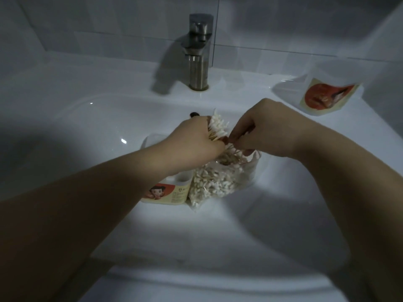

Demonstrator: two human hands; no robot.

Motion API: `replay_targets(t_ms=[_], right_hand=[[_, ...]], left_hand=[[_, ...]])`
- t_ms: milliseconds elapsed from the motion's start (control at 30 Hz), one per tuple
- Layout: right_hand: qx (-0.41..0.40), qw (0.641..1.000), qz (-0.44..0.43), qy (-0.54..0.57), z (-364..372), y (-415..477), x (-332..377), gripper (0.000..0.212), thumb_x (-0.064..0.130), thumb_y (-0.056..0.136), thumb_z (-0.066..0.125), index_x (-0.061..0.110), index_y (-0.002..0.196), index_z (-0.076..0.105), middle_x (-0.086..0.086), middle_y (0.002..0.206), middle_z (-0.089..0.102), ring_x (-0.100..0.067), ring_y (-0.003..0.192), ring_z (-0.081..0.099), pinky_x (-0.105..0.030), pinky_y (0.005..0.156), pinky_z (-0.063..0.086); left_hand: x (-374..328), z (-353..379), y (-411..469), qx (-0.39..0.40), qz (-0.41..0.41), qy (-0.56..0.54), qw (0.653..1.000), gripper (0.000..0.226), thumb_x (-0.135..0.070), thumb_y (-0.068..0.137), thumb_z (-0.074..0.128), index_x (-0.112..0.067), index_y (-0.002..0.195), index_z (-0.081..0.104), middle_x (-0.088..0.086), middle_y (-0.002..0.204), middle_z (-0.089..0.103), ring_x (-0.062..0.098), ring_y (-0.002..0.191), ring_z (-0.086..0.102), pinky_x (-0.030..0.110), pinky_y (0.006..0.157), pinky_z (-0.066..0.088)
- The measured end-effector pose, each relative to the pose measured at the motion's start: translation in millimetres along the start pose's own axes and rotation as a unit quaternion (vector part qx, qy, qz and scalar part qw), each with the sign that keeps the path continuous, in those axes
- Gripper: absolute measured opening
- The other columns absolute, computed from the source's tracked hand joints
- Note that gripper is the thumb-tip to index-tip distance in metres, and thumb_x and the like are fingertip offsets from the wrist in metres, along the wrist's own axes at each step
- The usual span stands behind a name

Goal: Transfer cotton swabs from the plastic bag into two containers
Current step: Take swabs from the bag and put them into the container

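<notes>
Over the sink basin (87,118), our left hand (196,136) was clamped round a bundle of cotton swabs (218,125), white tips fanned upward. Our right hand (259,129), just beside it, pinched a few loose sticks (234,151) above the mouth of the plastic bag (218,182). The bag lay in the basin, well filled with swabs and touching a labelled container (168,192) partly hidden under the left forearm.

We judged the following faults possible:

1. Bundle slip. The bundle was fanned, so a slackened hold could shed swabs into the basin, where any moisture would spoil them.
2. Loss at the dark opening (194,114). It sat just behind the left hand, so a dropped swab could roll toward it.
3. Bag collapse. Neither hand held the bag, so pulling tangled sticks could drag it over.
4. Missed opening. The forearm screened the container mouth.

A clear labelled piece (325,97) lay well apart on the rim beside the faucet (199,53). We could not tell whether it was a lid or the second container.
</notes>
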State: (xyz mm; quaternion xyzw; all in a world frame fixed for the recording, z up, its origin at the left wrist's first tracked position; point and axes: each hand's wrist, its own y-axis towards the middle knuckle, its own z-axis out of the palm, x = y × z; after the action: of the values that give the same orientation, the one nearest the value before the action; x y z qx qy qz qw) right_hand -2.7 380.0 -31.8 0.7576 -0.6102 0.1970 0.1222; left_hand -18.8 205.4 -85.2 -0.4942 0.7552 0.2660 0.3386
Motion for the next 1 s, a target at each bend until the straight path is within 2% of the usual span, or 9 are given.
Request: replay_targets(t_ms=[100, 200, 367, 467, 567, 733, 800, 900, 1000], right_hand=[[-0.031, 0.997, 0.019, 0.067, -6, 1, -6, 0.019, 0.012, 0.081, 0.077, 0.030, 0.076, 0.080, 0.011, 0.062, 0.073, 0.001, 0.061, 0.071, -0.021, 0.065, 0.056], [-0.047, 0.991, 0.027, 0.123, -10, 1, -10, 0.013, 0.011, 0.081, 0.080, 0.023, 0.076, 0.081, 0.007, 0.066, 0.075, -0.005, 0.065, 0.074, -0.022, 0.073, 0.060], [-0.043, 0.974, -0.010, 0.222, -6, 2, -8, 0.015, 0.002, 0.080, 0.080, 0.016, 0.075, 0.081, 0.000, 0.071, 0.077, -0.014, 0.069, 0.076, -0.015, 0.063, 0.058], [-0.070, 0.955, -0.004, 0.287, -1, 5, -8, 0.013, -0.004, 0.082, 0.076, 0.008, 0.084, 0.080, -0.007, 0.076, 0.078, -0.024, 0.075, 0.077, -0.025, 0.072, 0.062], [-0.090, 0.928, 0.017, 0.360, 3, 9, -7, 0.007, -0.002, 0.085, 0.075, 0.003, 0.090, 0.079, -0.011, 0.084, 0.078, -0.025, 0.082, 0.077, -0.028, 0.077, 0.063], [-0.114, 0.949, 0.013, 0.295, 7, 11, -8, 0.013, 0.011, 0.093, 0.070, 0.016, 0.101, 0.080, 0.006, 0.090, 0.079, -0.011, 0.080, 0.077, -0.026, 0.076, 0.062], [-0.096, 0.961, -0.003, 0.260, 9, 11, -6, 0.021, 0.013, 0.099, 0.062, 0.016, 0.115, 0.076, 0.010, 0.107, 0.076, -0.009, 0.089, 0.074, -0.026, 0.080, 0.062], [-0.032, 0.982, -0.024, 0.187, 13, 9, -5, 0.035, 0.010, 0.105, 0.050, 0.013, 0.137, 0.063, 0.004, 0.129, 0.067, -0.012, 0.101, 0.070, -0.032, 0.088, 0.061], [0.028, 0.982, -0.018, 0.187, 13, 7, -5, 0.041, -0.001, 0.104, 0.042, 0.009, 0.139, 0.060, -0.009, 0.124, 0.070, -0.022, 0.099, 0.072, -0.039, 0.091, 0.060]], left_hand=[[-1, -1, -1, 0.021, 0.010, -0.029, 0.999, 0.008, -0.026, 0.088, 0.067, -0.020, 0.089, 0.073, -0.003, 0.083, 0.075, 0.016, 0.083, 0.072, 0.045, 0.081, 0.058], [-5, -2, -3, 0.020, 0.008, -0.074, 0.997, 0.027, -0.034, 0.083, 0.074, -0.023, 0.108, 0.076, -0.005, 0.098, 0.078, 0.013, 0.095, 0.074, 0.048, 0.093, 0.058], [-7, 1, -5, 0.029, 0.039, -0.079, 0.996, 0.021, -0.024, 0.084, 0.080, -0.022, 0.104, 0.074, -0.005, 0.096, 0.078, 0.011, 0.094, 0.074, 0.049, 0.093, 0.058], [-5, 3, -3, 0.014, 0.039, -0.095, 0.995, 0.024, -0.022, 0.082, 0.078, -0.021, 0.105, 0.073, -0.002, 0.097, 0.078, 0.015, 0.095, 0.075, 0.049, 0.093, 0.058], [-1, 6, -2, 0.013, 0.022, -0.135, 0.991, 0.018, -0.010, 0.093, 0.066, -0.022, 0.106, 0.071, -0.002, 0.093, 0.080, 0.018, 0.085, 0.078, 0.047, 0.089, 0.061], [2, 7, 2, 0.024, -0.003, -0.173, 0.985, 0.021, -0.009, 0.100, 0.055, -0.019, 0.114, 0.068, 0.001, 0.096, 0.080, 0.024, 0.085, 0.078, 0.043, 0.084, 0.062], [3, 8, 1, 0.040, -0.003, -0.185, 0.982, 0.022, -0.008, 0.102, 0.054, -0.020, 0.112, 0.069, 0.002, 0.092, 0.079, 0.021, 0.081, 0.077, 0.034, 0.077, 0.061], [4, 12, -1, 0.042, -0.019, -0.182, 0.982, 0.016, -0.011, 0.104, 0.055, -0.017, 0.102, 0.070, 0.000, 0.078, 0.077, 0.012, 0.067, 0.070, 0.025, 0.070, 0.057], [5, 13, -1, 0.034, -0.042, -0.202, 0.978, 0.021, -0.014, 0.105, 0.056, -0.015, 0.087, 0.068, -0.003, 0.067, 0.071, 0.010, 0.060, 0.064, 0.024, 0.067, 0.055]])
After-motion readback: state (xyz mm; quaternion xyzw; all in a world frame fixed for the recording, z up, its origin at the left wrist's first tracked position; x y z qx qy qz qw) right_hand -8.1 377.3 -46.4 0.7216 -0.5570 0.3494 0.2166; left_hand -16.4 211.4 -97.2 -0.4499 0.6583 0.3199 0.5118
